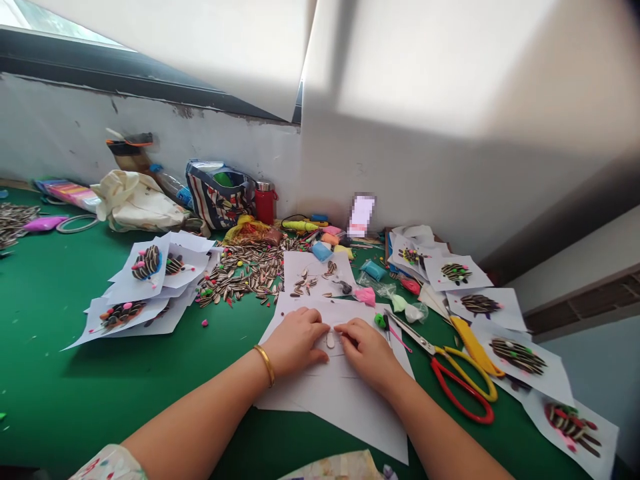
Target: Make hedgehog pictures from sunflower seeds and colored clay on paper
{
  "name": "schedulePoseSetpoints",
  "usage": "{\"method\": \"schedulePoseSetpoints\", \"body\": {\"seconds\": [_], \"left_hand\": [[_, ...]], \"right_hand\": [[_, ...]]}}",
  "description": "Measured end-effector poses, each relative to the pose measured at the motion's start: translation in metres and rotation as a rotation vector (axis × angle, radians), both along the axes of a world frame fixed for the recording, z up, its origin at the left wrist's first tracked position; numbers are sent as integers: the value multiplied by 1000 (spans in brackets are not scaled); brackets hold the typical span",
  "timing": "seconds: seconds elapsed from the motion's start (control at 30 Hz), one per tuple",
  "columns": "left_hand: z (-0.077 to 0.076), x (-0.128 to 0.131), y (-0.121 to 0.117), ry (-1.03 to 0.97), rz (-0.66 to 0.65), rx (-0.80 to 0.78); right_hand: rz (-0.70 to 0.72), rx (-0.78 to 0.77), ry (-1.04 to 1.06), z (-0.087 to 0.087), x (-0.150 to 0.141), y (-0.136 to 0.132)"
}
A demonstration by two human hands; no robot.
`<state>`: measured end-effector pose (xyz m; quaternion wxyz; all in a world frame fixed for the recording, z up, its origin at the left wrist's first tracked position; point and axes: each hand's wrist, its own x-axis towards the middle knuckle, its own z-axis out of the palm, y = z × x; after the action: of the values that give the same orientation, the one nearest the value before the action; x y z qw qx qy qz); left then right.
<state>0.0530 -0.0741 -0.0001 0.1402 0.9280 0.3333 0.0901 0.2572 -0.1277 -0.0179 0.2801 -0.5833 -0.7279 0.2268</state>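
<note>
White paper sheets (350,407) lie in front of me with both hands on them. My left hand (299,339) rests flat, its thumb apart from the fingers, holding nothing visible. Opposite it, my right hand (367,352) has its fingers curled together; whatever sits at the fingertips is too small to make out. Between the two hands a small pale oval piece (331,340) lies on the paper. Just beyond is another sheet (295,267) bearing loose sunflower seeds (304,285).
Scissors (440,360) and a yellow-handled cutter (473,343) lie to the right, beside seed-covered picture cards (483,303). More cards (145,293) are stacked at left. Behind are a seed pile (250,270), bagged coloured clay (373,270), a red bottle (265,203) and a striped bag (220,197).
</note>
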Motion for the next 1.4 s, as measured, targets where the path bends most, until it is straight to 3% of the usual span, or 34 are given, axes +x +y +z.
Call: {"method": "schedulePoseSetpoints", "body": {"seconds": [0.4, 0.5, 0.63, 0.93, 1.23, 1.4], "left_hand": [[0, 1, -4, -44, -2, 2], [-3, 0, -5, -42, -60, -15], [-7, 0, -4, -22, -46, -19], [-7, -1, 5, -46, -25, -7], [4, 7, 7, -29, -41, 11], [3, -2, 12, -52, -113, -45]], "right_hand": [[30, 41, 8, -2, 2, -1], [23, 99, -44, -3, 4, -1], [7, 188, -126, -6, 6, 0], [25, 194, -220, -10, 8, 3], [182, 27, -369, 21, 9, 15], [114, 127, -224, 12, 5, 19]]}}
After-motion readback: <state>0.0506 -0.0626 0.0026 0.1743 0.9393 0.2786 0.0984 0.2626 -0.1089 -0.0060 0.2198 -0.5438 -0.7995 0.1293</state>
